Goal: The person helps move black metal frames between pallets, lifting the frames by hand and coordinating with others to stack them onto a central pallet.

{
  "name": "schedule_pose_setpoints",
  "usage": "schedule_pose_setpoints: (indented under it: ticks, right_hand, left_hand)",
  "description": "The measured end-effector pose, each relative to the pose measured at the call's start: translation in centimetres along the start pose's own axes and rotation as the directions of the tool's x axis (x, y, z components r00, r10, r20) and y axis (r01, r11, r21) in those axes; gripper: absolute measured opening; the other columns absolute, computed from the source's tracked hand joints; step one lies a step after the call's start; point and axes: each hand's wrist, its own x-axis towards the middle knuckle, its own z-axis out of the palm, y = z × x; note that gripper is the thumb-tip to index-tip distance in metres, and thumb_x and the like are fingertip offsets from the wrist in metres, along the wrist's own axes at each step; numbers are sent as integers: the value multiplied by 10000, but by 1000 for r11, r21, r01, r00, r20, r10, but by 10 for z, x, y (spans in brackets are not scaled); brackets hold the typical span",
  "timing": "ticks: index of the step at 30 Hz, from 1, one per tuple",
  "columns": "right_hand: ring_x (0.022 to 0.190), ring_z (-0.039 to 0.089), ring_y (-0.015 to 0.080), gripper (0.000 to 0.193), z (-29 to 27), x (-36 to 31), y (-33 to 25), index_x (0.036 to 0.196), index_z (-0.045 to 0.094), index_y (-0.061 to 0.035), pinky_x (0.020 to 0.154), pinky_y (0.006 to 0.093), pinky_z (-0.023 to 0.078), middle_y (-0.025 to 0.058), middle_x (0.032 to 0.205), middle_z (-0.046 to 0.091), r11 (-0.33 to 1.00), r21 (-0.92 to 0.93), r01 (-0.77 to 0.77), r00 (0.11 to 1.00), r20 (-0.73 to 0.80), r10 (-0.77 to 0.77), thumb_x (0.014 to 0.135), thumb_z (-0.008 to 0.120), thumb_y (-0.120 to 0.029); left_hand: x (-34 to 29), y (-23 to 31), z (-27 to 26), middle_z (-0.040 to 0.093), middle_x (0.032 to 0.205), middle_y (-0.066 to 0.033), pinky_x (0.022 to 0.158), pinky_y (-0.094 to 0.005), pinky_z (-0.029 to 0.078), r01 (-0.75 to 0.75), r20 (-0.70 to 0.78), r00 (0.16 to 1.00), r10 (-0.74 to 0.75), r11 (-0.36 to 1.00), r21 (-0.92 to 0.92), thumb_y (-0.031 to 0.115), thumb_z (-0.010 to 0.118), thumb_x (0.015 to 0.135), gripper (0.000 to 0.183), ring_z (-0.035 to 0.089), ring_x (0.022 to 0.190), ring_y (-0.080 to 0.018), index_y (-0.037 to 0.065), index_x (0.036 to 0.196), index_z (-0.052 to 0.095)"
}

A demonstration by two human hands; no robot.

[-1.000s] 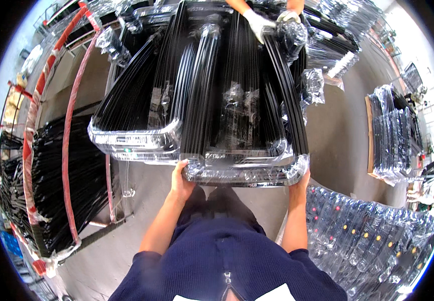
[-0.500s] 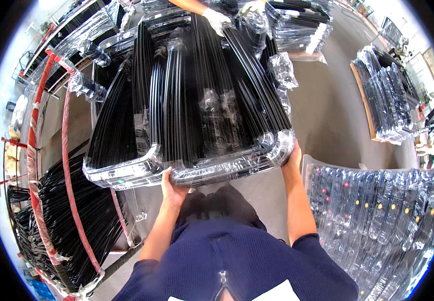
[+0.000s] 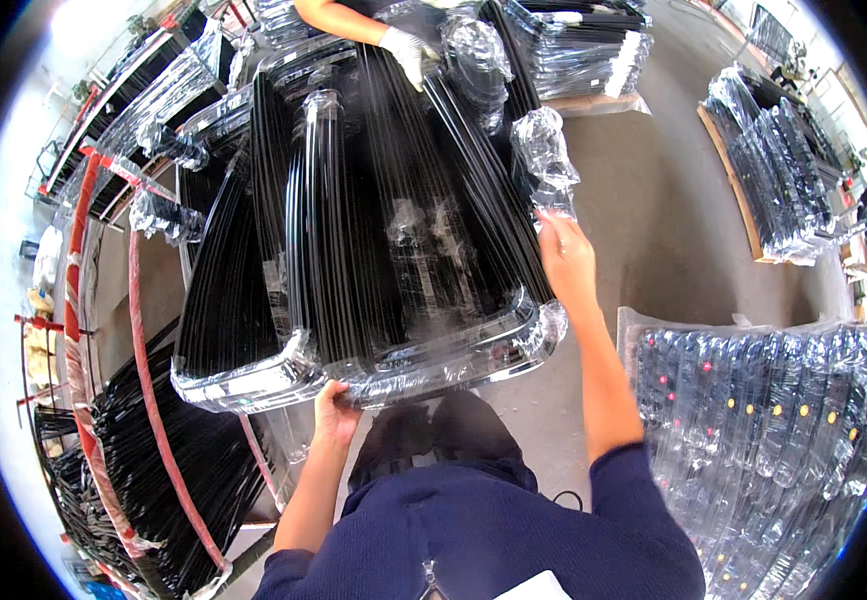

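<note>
A large stack of black bent tubular frames (image 3: 333, 240) lies in front of me. Clear plastic film (image 3: 433, 375) wraps its rounded near end. My left hand (image 3: 336, 415) is closed on that near edge, thumb on top and the other fingers hidden beneath. Along the stack's right side, my right hand (image 3: 565, 255) has its fingers curled in, just below a film-wrapped end (image 3: 543, 150); what they hold, if anything, is hidden. At the far end a co-worker's white-gloved hand (image 3: 408, 55) rests on the frames.
A rack with red film-wrapped posts (image 3: 143, 370) stands at left, holding thin black strips (image 3: 173, 460). Plastic-wrapped black parts (image 3: 763, 410) lie at lower right. Another wrapped stack (image 3: 768, 170) sits on a pallet farther right, and more wrapped bundles (image 3: 593, 60) stand at the back.
My right hand has left the near right corner and moved up along the frames' right side. My left hand stays on the near edge, which has shifted slightly toward me. The co-worker's glove moved left.
</note>
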Motion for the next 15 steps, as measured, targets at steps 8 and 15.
schedule_pose_setpoints:
  ticks: [8, 15]
  right_hand:
    - [1126, 429, 285, 493, -28, 108, 41, 1187, 458, -36, 959, 369, 334, 143, 1180, 472, 967, 239, -85, 972, -193, 134, 779, 611, -266]
    - [1060, 490, 265, 310, 22, 285, 30, 1036, 561, -51, 925, 360, 373, 141, 1082, 549, 651, -271, 709, 688, 66, -722, 764, 596, -196]
  left_hand:
    - [-49, 60, 92, 617, 708, -128, 646, -381, 471, -121, 131, 991, -10, -461, 879, 275, 515, 814, 230, 616, 706, -295, 69, 834, 615]
    - [104, -66, 270, 182, 1371, -273, 1002, -489, 225, -697, 780, 560, 278, -350, 626, 296, 588, 773, 673, 181, 1260, -446, 112, 1334, 263]
